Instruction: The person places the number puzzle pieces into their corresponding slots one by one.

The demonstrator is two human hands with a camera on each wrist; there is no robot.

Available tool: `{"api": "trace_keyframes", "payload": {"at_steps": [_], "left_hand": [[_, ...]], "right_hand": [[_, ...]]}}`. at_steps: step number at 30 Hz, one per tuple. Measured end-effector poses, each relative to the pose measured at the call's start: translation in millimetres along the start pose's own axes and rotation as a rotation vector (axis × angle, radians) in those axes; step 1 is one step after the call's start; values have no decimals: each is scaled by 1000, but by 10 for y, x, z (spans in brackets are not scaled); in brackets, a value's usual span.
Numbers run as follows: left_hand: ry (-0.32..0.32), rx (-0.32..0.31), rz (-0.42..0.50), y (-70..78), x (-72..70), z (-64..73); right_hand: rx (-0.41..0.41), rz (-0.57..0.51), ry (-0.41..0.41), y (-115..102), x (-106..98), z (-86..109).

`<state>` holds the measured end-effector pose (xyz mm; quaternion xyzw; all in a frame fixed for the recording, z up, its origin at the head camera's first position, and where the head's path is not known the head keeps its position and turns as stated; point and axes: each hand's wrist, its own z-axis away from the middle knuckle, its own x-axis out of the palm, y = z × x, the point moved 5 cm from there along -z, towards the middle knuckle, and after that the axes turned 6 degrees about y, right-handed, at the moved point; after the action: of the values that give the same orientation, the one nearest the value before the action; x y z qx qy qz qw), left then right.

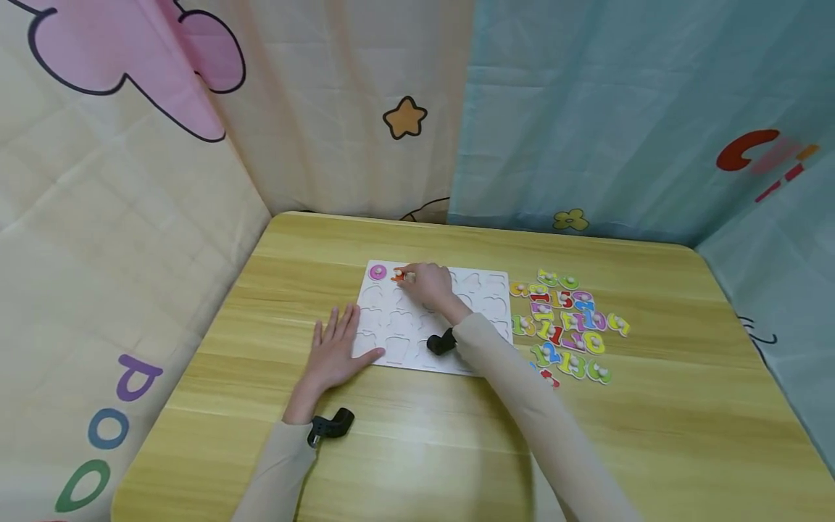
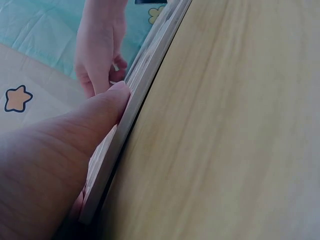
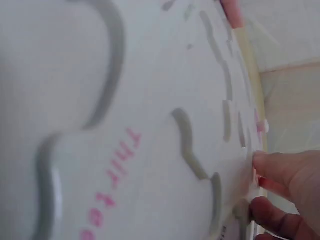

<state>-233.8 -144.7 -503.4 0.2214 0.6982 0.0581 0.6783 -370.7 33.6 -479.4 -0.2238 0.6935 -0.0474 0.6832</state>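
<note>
A white number puzzle board (image 1: pixel 411 319) with cut-out recesses lies on the table. At its left edge rests my left hand (image 1: pixel 335 353), fingers straight and spread. In the left wrist view the left thumb (image 2: pixel 107 102) presses the board's near edge. Reaching over the board, my right hand (image 1: pixel 427 285) has curled fingers and pinches a small orange-red number piece (image 1: pixel 396 276) at the top row, second from the left. The right wrist view shows its fingertips (image 3: pixel 262 161) right at the board surface; they hide much of the piece. A pink zero piece (image 1: pixel 377 272) sits in the top-left recess.
Right of the board lies a loose cluster of colourful number pieces (image 1: pixel 577 321) with knobs, some overlapping. The wooden table (image 1: pixel 417 435) reaches back to printed curtains (image 1: pixel 365 145). Each wrist carries a black camera; the left one (image 1: pixel 333 424) hangs close over the table.
</note>
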Motion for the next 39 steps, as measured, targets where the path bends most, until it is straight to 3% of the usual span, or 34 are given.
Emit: {"api": "trace_keyframes", "payload": {"at_steps": [5, 13, 24, 29, 39], "left_hand": [[-11, -4, 8, -26, 15, 0], [-14, -7, 14, -31, 25, -9], [-15, -4, 8, -49, 30, -12], [-16, -1, 8, -44, 14, -14], [-19, -3, 6, -45, 33, -16]], "right_hand": [[-46, -40, -98, 45, -120, 160], [-95, -147, -14, 388, -628, 527], [84, -225, 160, 1367, -1283, 1042], [98, -217, 196, 1614, -1336, 1319], [30, -204, 172, 1679, -1150, 1932]]}}
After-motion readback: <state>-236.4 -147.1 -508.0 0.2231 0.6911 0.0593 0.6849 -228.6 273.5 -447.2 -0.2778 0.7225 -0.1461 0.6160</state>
